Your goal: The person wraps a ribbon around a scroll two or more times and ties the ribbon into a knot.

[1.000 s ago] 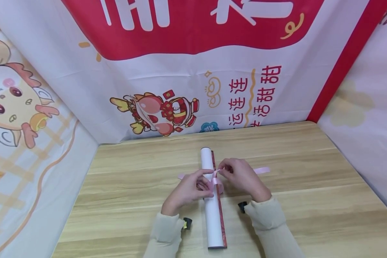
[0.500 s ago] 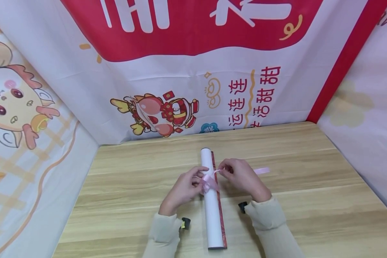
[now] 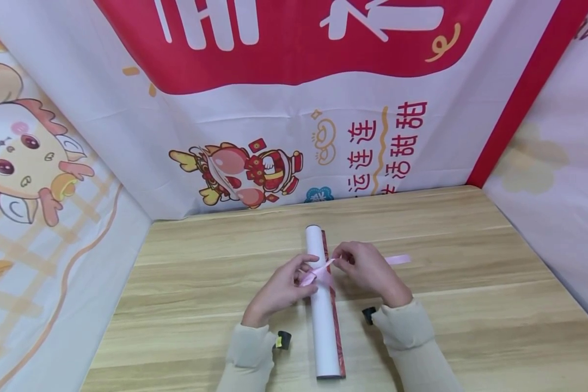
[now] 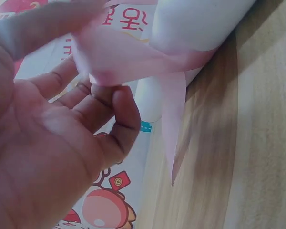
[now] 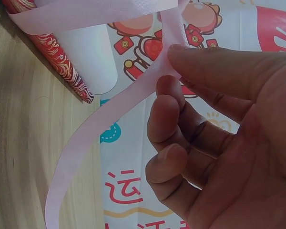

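Note:
A white rolled-up scroll [image 3: 325, 337] with a red patterned edge strip [image 3: 338, 343] lies lengthwise on the table. Pink ribbon [image 3: 324, 275] goes round its middle. From the left side, my left hand [image 3: 280, 287] holds a loop of the ribbon [image 4: 128, 59] between thumb and bent fingers; a pointed ribbon end hangs beside the scroll in the left wrist view. Right of the scroll, my right hand [image 3: 369, 271] pinches the ribbon [image 5: 81, 140] between thumb and index finger, and a long tail trails from there down to the table.
The wooden table [image 3: 201, 283] backs onto a printed white and red cloth [image 3: 255, 103], with more printed cloth at both sides. A black wrist-camera piece [image 3: 283, 340] juts out by the left sleeve, another [image 3: 369, 314] by the right sleeve.
The left fingers have shifted slightly on the ribbon, and its loop has flipped from upright to lying leftward over the scroll toward the left hand. The right hand stays nearly still, pinching the ribbon.

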`<state>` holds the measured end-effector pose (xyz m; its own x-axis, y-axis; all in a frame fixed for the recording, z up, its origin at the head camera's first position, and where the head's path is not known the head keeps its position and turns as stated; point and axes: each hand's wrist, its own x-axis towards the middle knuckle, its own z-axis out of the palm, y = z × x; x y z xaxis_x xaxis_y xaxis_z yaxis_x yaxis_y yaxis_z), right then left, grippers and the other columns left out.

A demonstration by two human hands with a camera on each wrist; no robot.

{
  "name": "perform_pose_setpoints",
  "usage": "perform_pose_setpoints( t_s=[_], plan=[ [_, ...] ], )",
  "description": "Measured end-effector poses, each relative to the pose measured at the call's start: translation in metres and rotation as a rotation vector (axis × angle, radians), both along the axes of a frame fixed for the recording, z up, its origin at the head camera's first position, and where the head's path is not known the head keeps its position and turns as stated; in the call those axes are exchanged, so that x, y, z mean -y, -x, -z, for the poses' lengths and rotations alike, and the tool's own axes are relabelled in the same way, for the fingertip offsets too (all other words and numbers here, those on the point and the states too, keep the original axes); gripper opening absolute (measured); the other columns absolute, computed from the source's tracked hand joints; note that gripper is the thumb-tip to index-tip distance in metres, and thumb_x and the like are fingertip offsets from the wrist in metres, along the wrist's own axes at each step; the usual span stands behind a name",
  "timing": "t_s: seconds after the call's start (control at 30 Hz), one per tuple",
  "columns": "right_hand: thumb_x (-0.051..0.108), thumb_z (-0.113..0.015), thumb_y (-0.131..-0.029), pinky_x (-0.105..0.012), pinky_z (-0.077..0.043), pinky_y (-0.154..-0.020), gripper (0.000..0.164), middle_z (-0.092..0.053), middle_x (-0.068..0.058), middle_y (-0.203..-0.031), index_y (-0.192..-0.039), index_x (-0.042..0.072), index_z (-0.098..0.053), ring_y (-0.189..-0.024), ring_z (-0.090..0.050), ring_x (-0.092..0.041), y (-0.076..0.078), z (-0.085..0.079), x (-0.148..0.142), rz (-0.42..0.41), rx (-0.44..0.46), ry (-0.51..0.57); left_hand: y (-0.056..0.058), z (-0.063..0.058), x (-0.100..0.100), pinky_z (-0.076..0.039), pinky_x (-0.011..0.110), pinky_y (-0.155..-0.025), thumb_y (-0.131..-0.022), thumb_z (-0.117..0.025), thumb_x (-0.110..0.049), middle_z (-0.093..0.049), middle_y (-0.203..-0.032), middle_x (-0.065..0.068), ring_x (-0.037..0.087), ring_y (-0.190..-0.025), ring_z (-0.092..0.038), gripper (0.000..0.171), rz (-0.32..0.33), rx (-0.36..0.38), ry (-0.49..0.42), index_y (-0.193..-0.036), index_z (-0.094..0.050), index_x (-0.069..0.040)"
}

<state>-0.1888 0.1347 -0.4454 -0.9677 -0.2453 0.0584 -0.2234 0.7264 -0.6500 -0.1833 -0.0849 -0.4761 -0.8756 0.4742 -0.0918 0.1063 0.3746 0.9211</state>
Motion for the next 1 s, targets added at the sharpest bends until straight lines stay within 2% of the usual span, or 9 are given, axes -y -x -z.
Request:
perform_pose_setpoints(
  t_s=[0.1, 0.2, 0.33, 0.43, 0.53, 0.63, 0.73, 0.9, 1.0],
  plan=[
    [0.019, -0.064, -0.089, -0.029, -0.048, -0.064, 0.007, -0.061, 0.007, -0.082, -0.092, 0.016, -0.069, -0.071, -0.053, -0.011, 0.000, 0.000, 0.000, -0.005, 0.002, 0.001, 0.000, 0.001, 0.000, -0.052, 0.032, -0.063, -0.085, -0.066, -0.011, -0.057, -0.109, 0.002, 0.019, -0.085, -0.056, 0.050, -0.004, -0.046, 0.065, -0.132, -0.052, -0.021],
    [0.020, -0.064, -0.089, -0.029, -0.048, -0.065, 0.007, -0.061, 0.007, -0.082, -0.092, 0.015, -0.069, -0.071, -0.053, -0.012, 0.000, 0.000, 0.001, -0.003, 0.008, 0.004, 0.001, 0.002, 0.001, -0.052, 0.030, -0.068, -0.085, -0.065, -0.010, -0.057, -0.108, 0.000, 0.017, -0.087, -0.055, 0.047, -0.024, -0.113, 0.126, -0.130, -0.054, -0.019],
    [0.020, -0.065, -0.088, -0.028, -0.048, -0.066, 0.006, -0.061, 0.008, -0.082, -0.091, 0.017, -0.069, -0.072, -0.053, -0.012, 0.000, 0.000, 0.000, 0.005, 0.007, -0.007, 0.001, 0.000, 0.003, -0.052, 0.029, -0.074, -0.083, -0.065, -0.005, -0.060, -0.104, 0.001, 0.017, -0.089, -0.057, 0.045, -0.082, -0.199, 0.197, -0.126, -0.057, -0.010],
    [0.020, -0.065, -0.088, -0.029, -0.047, -0.067, 0.005, -0.060, 0.007, -0.081, -0.091, 0.017, -0.068, -0.073, -0.053, -0.012, 0.000, 0.000, -0.001, 0.004, 0.008, -0.017, 0.002, -0.001, 0.006, -0.051, 0.032, -0.076, -0.082, -0.066, -0.006, -0.062, -0.102, 0.005, 0.017, -0.088, -0.058, 0.042, -0.126, -0.232, 0.261, -0.123, -0.059, -0.006],
    [0.020, -0.063, -0.089, -0.029, -0.048, -0.066, 0.006, -0.060, 0.007, -0.082, -0.093, 0.018, -0.068, -0.072, -0.053, -0.013, 0.000, 0.000, -0.002, 0.013, 0.036, -0.011, 0.002, -0.002, 0.010, -0.049, 0.034, -0.075, -0.081, -0.068, -0.010, -0.064, -0.100, 0.008, 0.017, -0.085, -0.057, 0.040, -0.175, -0.243, 0.332, -0.120, -0.061, -0.006],
    [0.021, -0.064, -0.089, -0.029, -0.048, -0.065, 0.006, -0.060, 0.006, -0.082, -0.094, 0.019, -0.067, -0.073, -0.053, -0.014, 0.000, 0.000, -0.004, 0.029, 0.066, -0.006, 0.003, -0.004, 0.018, -0.048, 0.034, -0.074, -0.078, -0.066, -0.007, -0.065, -0.096, 0.006, 0.014, -0.081, -0.056, 0.039, -0.245, -0.264, 0.388, -0.117, -0.063, -0.008],
    [0.022, -0.064, -0.089, -0.030, -0.047, -0.065, 0.006, -0.059, 0.005, -0.082, -0.094, 0.020, -0.067, -0.073, -0.053, -0.014, 0.001, 0.001, -0.006, 0.040, 0.078, -0.010, 0.004, -0.007, 0.028, -0.048, 0.031, -0.070, -0.080, -0.061, -0.005, -0.066, -0.090, 0.001, 0.011, -0.076, -0.056, 0.035, -0.325, -0.295, 0.375, -0.114, -0.064, -0.009],
    [0.023, -0.065, -0.088, -0.031, -0.047, -0.066, 0.007, -0.058, 0.003, -0.084, -0.093, 0.018, -0.067, -0.075, -0.052, -0.016, 0.002, 0.000, -0.008, 0.050, 0.089, -0.021, 0.006, -0.014, 0.046, -0.050, 0.030, -0.067, -0.085, -0.060, -0.007, -0.067, -0.086, -0.001, 0.010, -0.073, -0.059, 0.027, -0.450, -0.318, 0.223, -0.111, -0.066, -0.010],
    [0.021, -0.066, -0.088, -0.032, -0.047, -0.069, 0.006, -0.059, 0.002, -0.088, -0.093, 0.017, -0.067, -0.079, -0.052, -0.016, 0.002, 0.001, -0.009, 0.059, 0.102, -0.036, 0.006, -0.016, 0.056, -0.049, 0.031, -0.069, -0.086, -0.062, -0.009, -0.068, -0.086, 0.001, 0.012, -0.075, -0.060, 0.025, -0.516, -0.342, 0.223, -0.110, -0.066, -0.009]
  ],
)
